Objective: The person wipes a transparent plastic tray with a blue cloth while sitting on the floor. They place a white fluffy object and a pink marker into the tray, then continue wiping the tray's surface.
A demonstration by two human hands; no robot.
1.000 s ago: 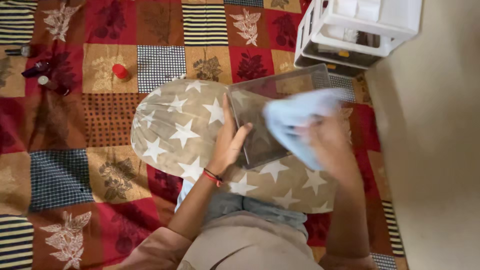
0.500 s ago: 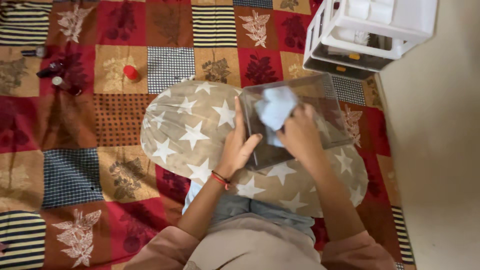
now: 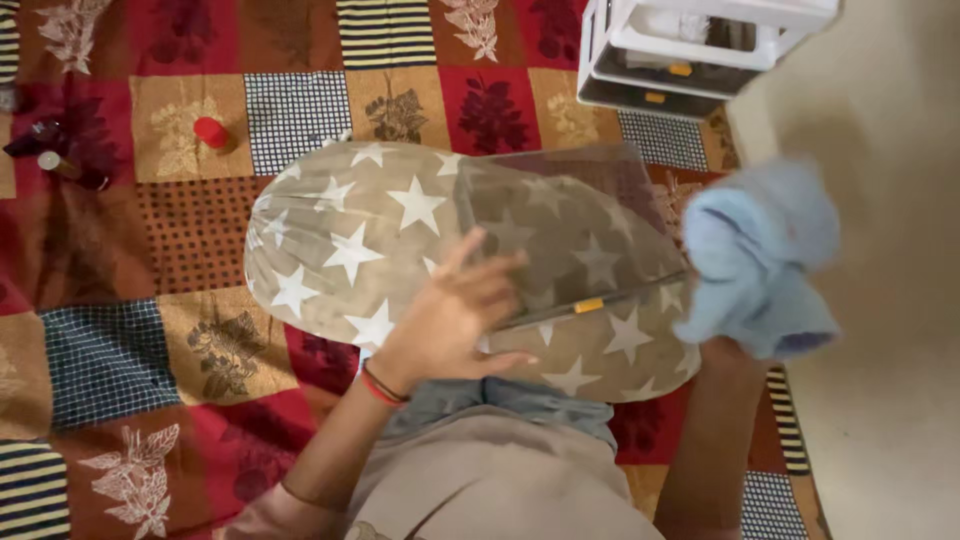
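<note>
A person seated on a patchwork quilt (image 3: pixel 120 340) of red, tan, checked and striped squares held one clear plastic drawer (image 3: pixel 565 235) across a tan cushion (image 3: pixel 340 240) printed with white stars, which lay over the lap. The left hand (image 3: pixel 455 320) rested at the drawer's near left edge with its fingers spread wide, touching the tray rather than clamped on it. The right hand (image 3: pixel 725 355) was raised off to the right, well apart from the drawer, and closed around one bunched pale-blue cloth (image 3: pixel 760 255) that hid most of the hand and appeared blurred. A red band (image 3: pixel 378 388) circled the left wrist. At the top edge stood one white plastic drawer unit (image 3: pixel 690 50), with small items visible inside its frame. On the quilt at the upper left sat one small red-capped container (image 3: pixel 210 132), and farther left lay a few dark small bottles (image 3: pixel 55 160), too blurred to count with certainty. A plain beige floor (image 3: pixel 880 330) ran along the right side.
</note>
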